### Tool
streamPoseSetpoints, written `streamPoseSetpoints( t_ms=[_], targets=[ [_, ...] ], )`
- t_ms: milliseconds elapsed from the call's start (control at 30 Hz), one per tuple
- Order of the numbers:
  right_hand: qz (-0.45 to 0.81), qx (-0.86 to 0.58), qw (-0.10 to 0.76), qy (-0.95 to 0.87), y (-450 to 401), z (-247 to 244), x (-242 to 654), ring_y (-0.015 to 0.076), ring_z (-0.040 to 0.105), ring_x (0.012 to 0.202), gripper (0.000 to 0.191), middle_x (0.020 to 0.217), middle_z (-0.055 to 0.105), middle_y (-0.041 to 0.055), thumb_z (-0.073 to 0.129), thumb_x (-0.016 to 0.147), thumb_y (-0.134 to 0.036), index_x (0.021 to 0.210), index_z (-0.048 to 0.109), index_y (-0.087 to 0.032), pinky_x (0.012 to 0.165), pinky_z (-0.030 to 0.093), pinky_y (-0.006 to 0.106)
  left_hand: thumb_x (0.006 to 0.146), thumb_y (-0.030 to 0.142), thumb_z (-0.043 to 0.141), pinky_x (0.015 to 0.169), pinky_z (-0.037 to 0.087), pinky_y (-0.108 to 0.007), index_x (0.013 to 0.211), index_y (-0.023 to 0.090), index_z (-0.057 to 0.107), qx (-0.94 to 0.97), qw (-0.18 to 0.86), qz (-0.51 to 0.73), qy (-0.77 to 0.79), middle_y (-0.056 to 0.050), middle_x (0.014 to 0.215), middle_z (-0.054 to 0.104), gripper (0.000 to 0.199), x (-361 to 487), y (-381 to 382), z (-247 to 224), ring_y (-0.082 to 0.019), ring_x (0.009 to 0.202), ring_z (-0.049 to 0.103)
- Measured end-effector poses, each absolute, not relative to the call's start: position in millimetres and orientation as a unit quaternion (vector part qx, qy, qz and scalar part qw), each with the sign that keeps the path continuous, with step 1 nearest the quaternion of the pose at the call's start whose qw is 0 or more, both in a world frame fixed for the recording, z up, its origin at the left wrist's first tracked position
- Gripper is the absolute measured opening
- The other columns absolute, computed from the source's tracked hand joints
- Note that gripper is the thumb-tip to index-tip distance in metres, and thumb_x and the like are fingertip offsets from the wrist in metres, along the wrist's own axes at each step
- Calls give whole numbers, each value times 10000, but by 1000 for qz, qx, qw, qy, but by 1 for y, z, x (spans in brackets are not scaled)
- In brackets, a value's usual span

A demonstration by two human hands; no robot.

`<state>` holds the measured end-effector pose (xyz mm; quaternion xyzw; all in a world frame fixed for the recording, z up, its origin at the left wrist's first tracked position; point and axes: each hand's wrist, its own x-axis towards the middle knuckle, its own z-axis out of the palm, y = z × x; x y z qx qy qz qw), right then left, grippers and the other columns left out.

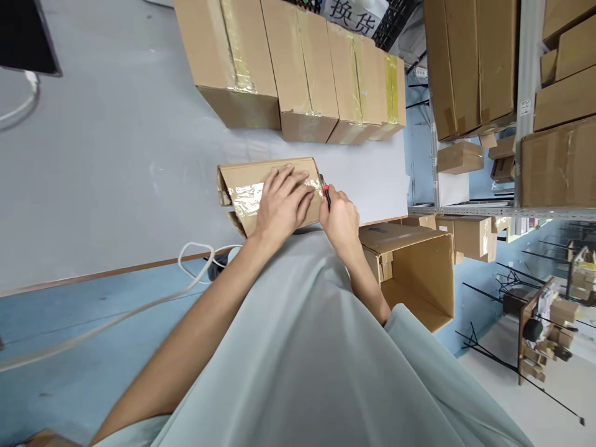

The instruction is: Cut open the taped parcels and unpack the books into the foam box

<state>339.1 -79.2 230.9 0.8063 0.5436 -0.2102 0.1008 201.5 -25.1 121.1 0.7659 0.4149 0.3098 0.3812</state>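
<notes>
Cardboard box (254, 177) could skid or buckle if the cutter (326, 194) snags in the tape (246, 198), because the left hand (282, 202) only lies flat on top, fingers slightly spread, gripping nothing. A leftward slip of the cutter, which the right hand (342, 217) is closed around, might nick those nearby fingers; too deep a cut could harm any contents, which are hidden. The box rests on the tabletop (139, 149) by its near edge, directly beneath the left hand and just beside the right
</notes>
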Motion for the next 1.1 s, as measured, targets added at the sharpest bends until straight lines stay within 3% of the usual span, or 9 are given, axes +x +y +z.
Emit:
streamPoseSetpoints(
  t_ms=[400, 800, 1100],
  targets=[
    [-216, 812, 120, 529, -74, 244, 330, 318, 798, 1241, 515, 1496, 729, 216, 349, 1230, -237, 1704, 536, -165, 1049, 624, 389, 1124, 436, 606, 1458, 255, -717, 1186, 339, 823, 759, 396, 317, 409, -71, 1514, 772, 246, 201, -24, 121, -377, 1672, 518],
    [-211, 800, 122, 549, -78, 238, 340, 344, 778, 1308, 554, 1561, 722, 188, 350, 1233, -327, 1759, 499, -232, 1079, 627, 422, 1094, 411, 688, 1459, 244, -725, 1210, 344, 828, 757, 404, 313, 408, -76, 1526, 761, 194, 200, -23, 122, -400, 1679, 511],
    [-212, 811, 105, 535, -72, 235, 333, 321, 810, 1215, 455, 1450, 758, 190, 361, 1238, -309, 1638, 556, -214, 1034, 636, 414, 1168, 423, 543, 1450, 286, -729, 1300, 322, 802, 794, 354, 282, 405, -83, 1594, 739, 308, 198, -26, 121, -377, 1687, 505]
  ],
)
